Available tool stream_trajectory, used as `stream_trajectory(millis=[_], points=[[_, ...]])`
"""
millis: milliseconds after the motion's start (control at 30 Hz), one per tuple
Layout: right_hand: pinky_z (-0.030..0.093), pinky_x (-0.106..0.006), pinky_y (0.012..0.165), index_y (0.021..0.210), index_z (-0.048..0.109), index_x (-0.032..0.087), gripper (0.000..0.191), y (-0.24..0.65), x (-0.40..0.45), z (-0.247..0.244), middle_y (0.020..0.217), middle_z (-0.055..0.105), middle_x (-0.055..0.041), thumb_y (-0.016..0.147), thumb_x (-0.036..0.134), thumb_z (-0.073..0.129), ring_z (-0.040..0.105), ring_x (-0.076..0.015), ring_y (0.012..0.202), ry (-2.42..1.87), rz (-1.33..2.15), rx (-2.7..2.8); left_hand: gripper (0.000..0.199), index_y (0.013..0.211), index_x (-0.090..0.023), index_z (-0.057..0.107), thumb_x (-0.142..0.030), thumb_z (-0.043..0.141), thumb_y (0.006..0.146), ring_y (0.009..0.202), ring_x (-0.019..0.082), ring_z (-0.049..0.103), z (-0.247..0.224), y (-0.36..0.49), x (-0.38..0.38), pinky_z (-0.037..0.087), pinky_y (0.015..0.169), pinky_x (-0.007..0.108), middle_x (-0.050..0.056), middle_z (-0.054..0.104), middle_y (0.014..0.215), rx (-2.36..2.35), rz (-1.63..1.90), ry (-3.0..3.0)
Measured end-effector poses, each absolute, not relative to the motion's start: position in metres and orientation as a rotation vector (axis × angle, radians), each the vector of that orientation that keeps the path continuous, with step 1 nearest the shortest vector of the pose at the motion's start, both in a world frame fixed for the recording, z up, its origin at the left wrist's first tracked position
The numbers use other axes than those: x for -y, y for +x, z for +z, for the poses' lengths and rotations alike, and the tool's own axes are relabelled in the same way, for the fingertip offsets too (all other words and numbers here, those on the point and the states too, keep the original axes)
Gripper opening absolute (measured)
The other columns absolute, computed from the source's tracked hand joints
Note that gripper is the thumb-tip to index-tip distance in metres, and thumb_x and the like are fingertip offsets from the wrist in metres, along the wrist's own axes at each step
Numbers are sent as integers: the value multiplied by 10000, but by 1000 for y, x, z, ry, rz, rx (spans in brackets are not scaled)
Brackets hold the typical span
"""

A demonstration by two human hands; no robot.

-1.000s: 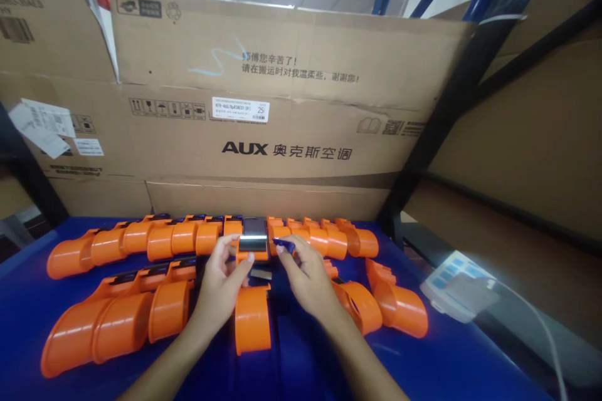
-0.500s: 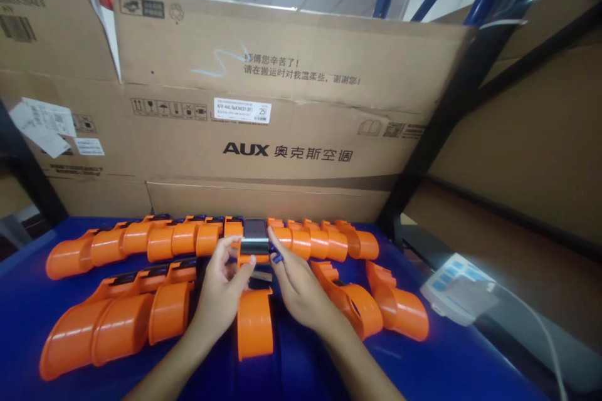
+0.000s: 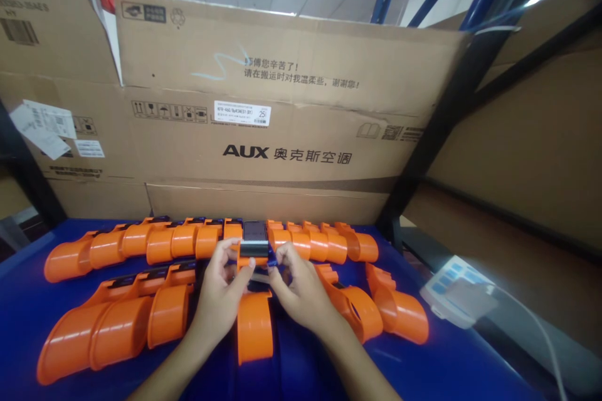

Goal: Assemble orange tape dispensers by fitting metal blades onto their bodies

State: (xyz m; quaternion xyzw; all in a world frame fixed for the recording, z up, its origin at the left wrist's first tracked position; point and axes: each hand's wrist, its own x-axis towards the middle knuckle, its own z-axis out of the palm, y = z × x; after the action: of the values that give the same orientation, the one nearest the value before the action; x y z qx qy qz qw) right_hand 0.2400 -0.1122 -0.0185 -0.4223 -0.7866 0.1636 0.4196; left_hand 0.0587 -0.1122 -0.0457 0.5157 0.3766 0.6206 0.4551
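An orange tape dispenser [image 3: 254, 329] is in the middle, its round hub toward me and a toothed blade [image 3: 254, 242] with a black plate at its far end. My left hand [image 3: 223, 291] grips the blade end from the left, thumb on the orange front. At the right side of that end, my right hand [image 3: 303, 288] is closed, thumb and fingers at a small dark blue part [image 3: 273, 257]. Whether this part is fixed to the dispenser is hidden by my fingers. A pale strip shows below the blade end between my hands.
Several orange dispensers stand in a back row [image 3: 160, 243] on the blue table [image 3: 329, 369]. More lie front left [image 3: 120, 326] and right [image 3: 402, 313]. A white-blue device [image 3: 458, 291] with a cable sits at the right edge. A cardboard wall [image 3: 188, 156] closes the back.
My right hand's fingers have curled from stretched along the dispenser's side into a pinch at the blue part. My left hand and the dispenser have hardly moved.
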Motion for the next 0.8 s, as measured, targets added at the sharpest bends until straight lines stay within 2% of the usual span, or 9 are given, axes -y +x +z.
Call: stream_trajectory(millis=[200,700,800], points=[[373,-270,615,864,447,244,139,241,114,-13,727,565,31,986,263,511,527,-155,628,-1068,360,2009,464,1242,-253,540,-407,742,854,706,161,670,-46,60,114,528,556,253,50,682,1071,-923,1516,1249],[370,-272,615,880,484,240,138,241,114,-11,724,569,25,1001,289,532,520,-161,636,-1071,372,2056,450,1223,-258,553,-393,752,843,765,178,700,-45,61,114,560,586,257,52,687,1070,-896,1542,1229],[383,-276,629,898,480,241,131,242,117,-11,745,568,23,1000,304,534,515,-162,646,-1067,402,2040,464,1224,-254,560,-392,764,831,681,145,681,-42,61,112,559,585,256,57,700,1095,-892,1548,1201]])
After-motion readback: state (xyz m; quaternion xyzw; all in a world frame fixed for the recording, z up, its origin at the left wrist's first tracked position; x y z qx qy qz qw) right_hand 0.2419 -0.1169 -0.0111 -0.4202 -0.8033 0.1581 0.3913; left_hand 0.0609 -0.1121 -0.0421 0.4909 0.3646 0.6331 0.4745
